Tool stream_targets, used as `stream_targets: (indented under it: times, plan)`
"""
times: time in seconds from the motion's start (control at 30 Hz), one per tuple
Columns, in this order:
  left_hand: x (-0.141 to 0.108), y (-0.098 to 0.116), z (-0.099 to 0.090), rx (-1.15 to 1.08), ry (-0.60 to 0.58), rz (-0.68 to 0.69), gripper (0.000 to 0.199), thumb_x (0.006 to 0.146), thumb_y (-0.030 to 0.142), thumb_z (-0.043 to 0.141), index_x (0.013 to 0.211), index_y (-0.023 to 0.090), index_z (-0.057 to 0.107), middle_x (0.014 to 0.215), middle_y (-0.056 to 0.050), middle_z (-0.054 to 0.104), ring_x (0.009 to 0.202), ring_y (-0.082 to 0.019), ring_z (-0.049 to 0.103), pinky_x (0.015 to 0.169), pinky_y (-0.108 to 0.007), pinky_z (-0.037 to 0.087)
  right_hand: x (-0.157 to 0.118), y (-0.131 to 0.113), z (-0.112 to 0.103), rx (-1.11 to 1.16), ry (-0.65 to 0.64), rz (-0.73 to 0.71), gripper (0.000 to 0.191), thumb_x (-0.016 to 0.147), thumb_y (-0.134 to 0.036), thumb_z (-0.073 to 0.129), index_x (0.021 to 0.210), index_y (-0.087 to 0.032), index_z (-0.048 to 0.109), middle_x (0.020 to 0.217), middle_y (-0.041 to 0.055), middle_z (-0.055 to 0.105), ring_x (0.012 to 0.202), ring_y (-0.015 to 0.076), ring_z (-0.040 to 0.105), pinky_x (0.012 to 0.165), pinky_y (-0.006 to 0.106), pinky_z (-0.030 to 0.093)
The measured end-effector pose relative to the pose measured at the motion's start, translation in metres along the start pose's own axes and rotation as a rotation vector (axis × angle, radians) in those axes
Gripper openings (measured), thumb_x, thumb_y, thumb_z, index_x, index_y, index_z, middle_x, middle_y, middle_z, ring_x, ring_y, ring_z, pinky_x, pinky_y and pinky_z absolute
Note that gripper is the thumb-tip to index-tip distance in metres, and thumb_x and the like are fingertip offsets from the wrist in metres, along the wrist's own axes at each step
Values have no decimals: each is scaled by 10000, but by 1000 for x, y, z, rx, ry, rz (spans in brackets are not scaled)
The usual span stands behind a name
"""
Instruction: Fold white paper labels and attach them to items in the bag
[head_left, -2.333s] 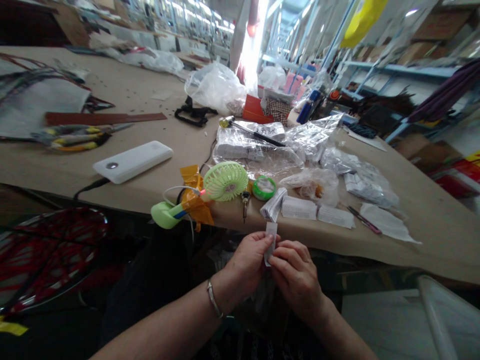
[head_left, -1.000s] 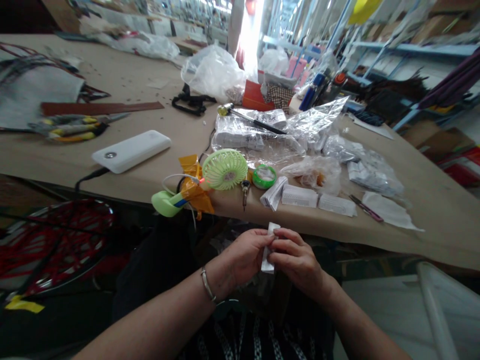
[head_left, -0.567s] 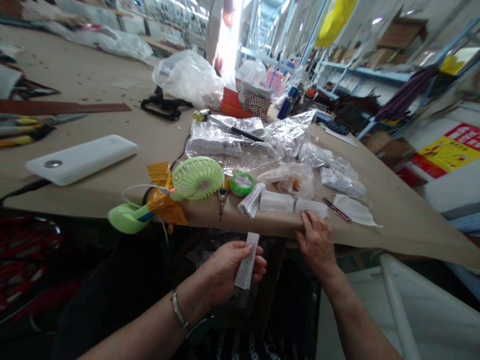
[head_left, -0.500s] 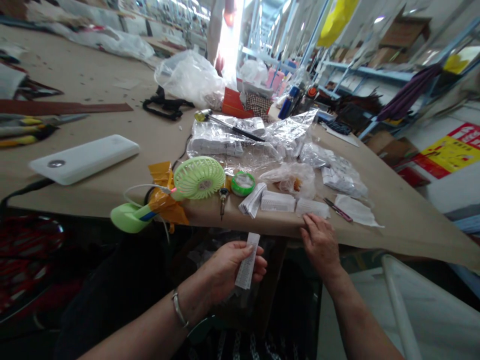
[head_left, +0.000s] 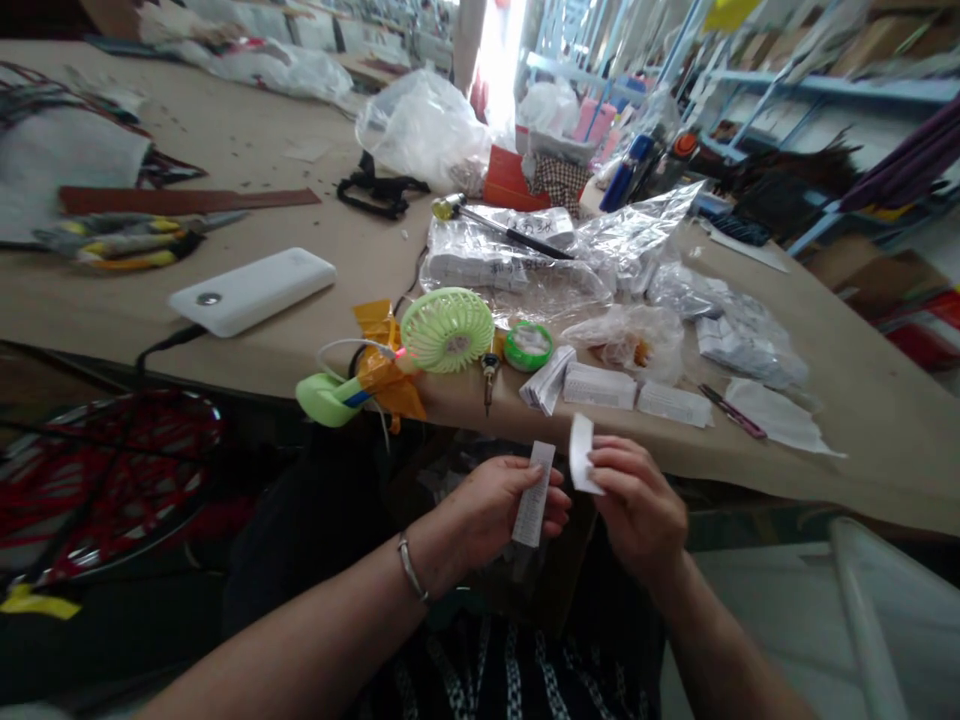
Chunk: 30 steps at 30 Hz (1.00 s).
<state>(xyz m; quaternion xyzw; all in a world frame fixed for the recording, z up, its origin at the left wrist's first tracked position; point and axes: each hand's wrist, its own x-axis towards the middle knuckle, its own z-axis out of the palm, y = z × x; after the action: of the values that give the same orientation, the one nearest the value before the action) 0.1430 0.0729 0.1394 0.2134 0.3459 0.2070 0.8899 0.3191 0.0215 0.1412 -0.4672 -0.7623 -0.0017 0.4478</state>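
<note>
My left hand [head_left: 502, 505] grips a narrow white printed label [head_left: 534, 495], pinned under the thumb, just below the table's front edge. To its right, my right hand [head_left: 637, 500] pinches a second white label [head_left: 581, 455], held upright and slightly curved; any print on it cannot be made out. The two labels are apart. On the table edge beyond my hands lie a fanned stack of labels [head_left: 547, 381], a flat pile of printed labels [head_left: 598, 386] and another pile of labels [head_left: 675, 404].
A green fan [head_left: 448, 332] is taped at the table edge, beside a small pointed tool [head_left: 490, 378] and a green round container [head_left: 528, 346]. Purple-handled snips [head_left: 733, 412] lie right. Behind are plastic-wrapped bundles [head_left: 495, 265]; a white power bank [head_left: 253, 290] sits left.
My right hand has left the rightmost label pile and come back toward my left hand, now carrying one label. The view has shifted, so the table's things appear farther right.
</note>
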Motion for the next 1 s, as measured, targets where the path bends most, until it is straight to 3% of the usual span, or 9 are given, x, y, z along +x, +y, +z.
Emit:
stream_targets:
  times: [0.1,0.23,0.7,0.87,1.0]
  plan:
    - [2,-1,-2,-53,-44,108,92,688,149,622,731,68,618,616,-59,609,514,-122,558,526,-244,427,3,-18,26,18,-160,-124,151,820,-124,541,912,-226,604,929,49,633,1013,220,558,877,440,451]
    - [2,-2,-8,-136,-20,142,47,625,109,637,649,79,609,576,-25,562,514,-97,516,506,-217,355,1,-18,42,3,-237,-157,141,837,-116,516,880,-213,609,924,44,630,1014,196,552,897,411,437]
    - [1,-3,-10,-167,-23,121,65,661,135,629,651,78,600,612,-34,572,502,-79,488,486,-207,318,1,-23,36,-100,-373,-182,157,863,-125,475,855,-205,609,917,28,650,1029,176,542,944,383,380]
    - [0,-5,-12,-214,5,106,170,717,254,640,716,86,619,633,-33,581,507,-81,494,491,-206,337,0,-21,37,-105,-374,-173,147,856,-128,490,862,-209,612,920,28,655,1038,184,547,950,390,381]
    - [0,-7,-12,-152,9,145,123,664,173,679,707,72,624,641,-41,592,513,-79,505,488,-199,340,-2,-22,38,-85,-376,-184,157,845,-109,499,867,-214,614,913,21,659,1042,184,548,954,390,383]
